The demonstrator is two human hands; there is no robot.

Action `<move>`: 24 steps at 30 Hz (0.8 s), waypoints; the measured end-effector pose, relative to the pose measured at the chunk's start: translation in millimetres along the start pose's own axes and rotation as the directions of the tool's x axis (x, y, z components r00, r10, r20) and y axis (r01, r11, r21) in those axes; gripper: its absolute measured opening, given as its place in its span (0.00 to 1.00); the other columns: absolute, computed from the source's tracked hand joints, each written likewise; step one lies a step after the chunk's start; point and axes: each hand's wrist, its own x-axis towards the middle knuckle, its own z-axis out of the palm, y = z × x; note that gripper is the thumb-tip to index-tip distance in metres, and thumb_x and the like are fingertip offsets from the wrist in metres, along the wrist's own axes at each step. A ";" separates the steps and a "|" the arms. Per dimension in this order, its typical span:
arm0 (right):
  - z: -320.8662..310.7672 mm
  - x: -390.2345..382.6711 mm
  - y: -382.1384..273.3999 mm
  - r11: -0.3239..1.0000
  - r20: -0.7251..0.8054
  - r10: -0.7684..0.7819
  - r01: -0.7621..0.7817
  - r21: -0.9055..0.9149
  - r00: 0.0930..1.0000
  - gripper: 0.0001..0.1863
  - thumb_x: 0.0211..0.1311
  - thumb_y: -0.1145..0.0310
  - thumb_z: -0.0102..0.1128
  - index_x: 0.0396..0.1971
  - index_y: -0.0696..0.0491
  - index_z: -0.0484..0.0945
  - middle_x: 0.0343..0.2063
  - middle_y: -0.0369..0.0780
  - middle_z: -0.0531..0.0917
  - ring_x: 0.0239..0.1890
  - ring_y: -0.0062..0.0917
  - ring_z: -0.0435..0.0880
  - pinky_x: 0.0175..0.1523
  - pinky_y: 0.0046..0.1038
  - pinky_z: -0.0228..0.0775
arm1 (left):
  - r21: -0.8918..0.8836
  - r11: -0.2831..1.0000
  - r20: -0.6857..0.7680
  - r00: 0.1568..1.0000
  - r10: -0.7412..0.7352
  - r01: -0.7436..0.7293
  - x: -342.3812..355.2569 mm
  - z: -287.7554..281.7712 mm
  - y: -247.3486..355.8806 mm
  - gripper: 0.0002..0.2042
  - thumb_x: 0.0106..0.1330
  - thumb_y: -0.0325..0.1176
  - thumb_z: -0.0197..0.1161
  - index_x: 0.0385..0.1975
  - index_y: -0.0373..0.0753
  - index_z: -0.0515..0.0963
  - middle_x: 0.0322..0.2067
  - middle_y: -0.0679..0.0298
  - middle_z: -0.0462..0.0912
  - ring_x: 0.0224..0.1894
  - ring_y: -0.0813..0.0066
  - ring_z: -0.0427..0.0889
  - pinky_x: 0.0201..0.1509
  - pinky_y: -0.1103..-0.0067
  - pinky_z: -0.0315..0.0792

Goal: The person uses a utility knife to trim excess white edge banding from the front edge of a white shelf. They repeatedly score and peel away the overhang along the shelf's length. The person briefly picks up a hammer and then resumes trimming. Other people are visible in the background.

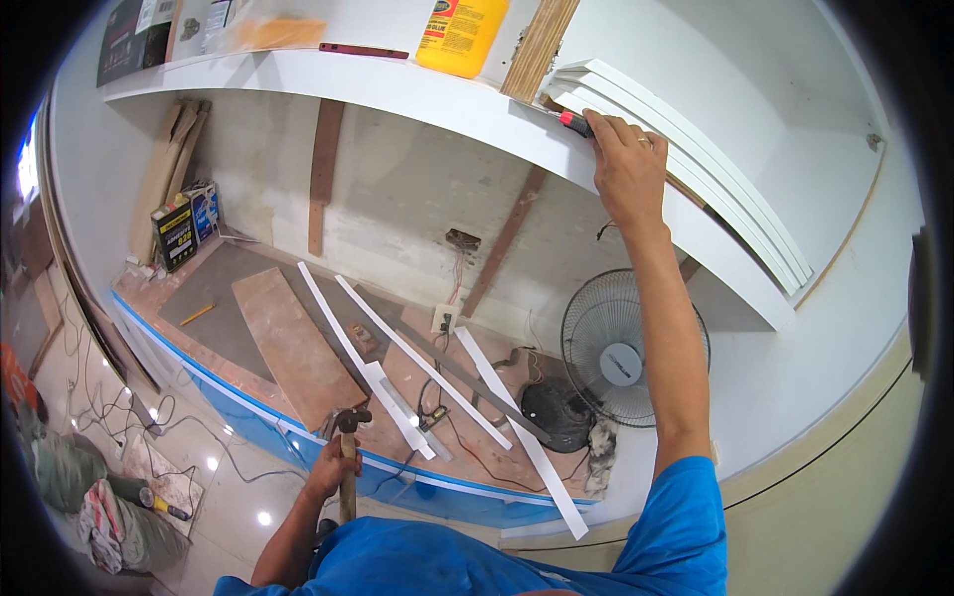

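Low in front of my body, my left hand [330, 469] is closed around the wooden handle of a claw hammer [348, 487], its dark head up. My right arm reaches up to the white shelf [447, 97]. There my right hand [631, 169] grips a tool with a red-and-black handle [574, 123]. Its thin end points left along the shelf top, near the foot of a wooden upright [538, 55]; the exact kind is unclear. Right beside that hand lies a stack of long white boards [696, 174].
A yellow bottle [462, 38] and a dark red bar [364, 51] sit on the shelf. White strips [422, 363], a brown board [293, 343] and a pencil [197, 314] lie on the counter below. A fan [621, 363] stands at right; cables [119, 407] cross the floor.
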 end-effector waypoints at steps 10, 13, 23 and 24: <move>0.9 -0.5 -1.3 1.000 0.001 -0.010 0.010 0.024 1.000 0.23 0.67 0.74 0.58 0.60 0.44 0.81 0.43 0.33 0.86 0.46 0.28 0.85 0.54 0.39 0.67 | -0.033 0.999 0.020 1.000 -0.017 0.018 12.5 -11.9 2.5 0.24 0.48 0.18 0.61 0.51 0.33 0.72 0.29 0.58 0.79 0.28 0.66 0.82 0.34 0.71 0.79; 0.3 2.3 -0.9 0.999 -0.002 -0.014 0.014 0.041 1.000 0.24 0.66 0.75 0.57 0.61 0.42 0.81 0.43 0.33 0.86 0.46 0.28 0.85 0.52 0.38 0.69 | -0.016 1.000 0.033 0.999 -0.002 0.003 18.0 -17.6 -2.5 0.24 0.49 0.19 0.61 0.50 0.34 0.72 0.30 0.58 0.79 0.29 0.65 0.82 0.35 0.71 0.79; -8.1 0.7 3.8 0.998 0.056 -0.060 0.061 -0.016 0.997 0.30 0.62 0.78 0.56 0.65 0.41 0.79 0.41 0.33 0.85 0.42 0.28 0.84 0.49 0.36 0.69 | 0.015 1.000 -0.008 1.000 -0.023 0.023 18.8 -11.7 6.7 0.23 0.48 0.16 0.60 0.49 0.31 0.72 0.29 0.58 0.79 0.28 0.67 0.82 0.33 0.72 0.79; -9.2 2.5 4.6 0.998 0.058 -0.067 0.068 -0.007 0.996 0.30 0.62 0.79 0.56 0.65 0.41 0.79 0.40 0.33 0.85 0.42 0.28 0.83 0.49 0.36 0.69 | 0.016 1.000 -0.009 1.000 -0.016 0.016 21.4 -13.1 1.3 0.23 0.48 0.16 0.60 0.49 0.31 0.72 0.29 0.58 0.79 0.28 0.67 0.82 0.33 0.73 0.79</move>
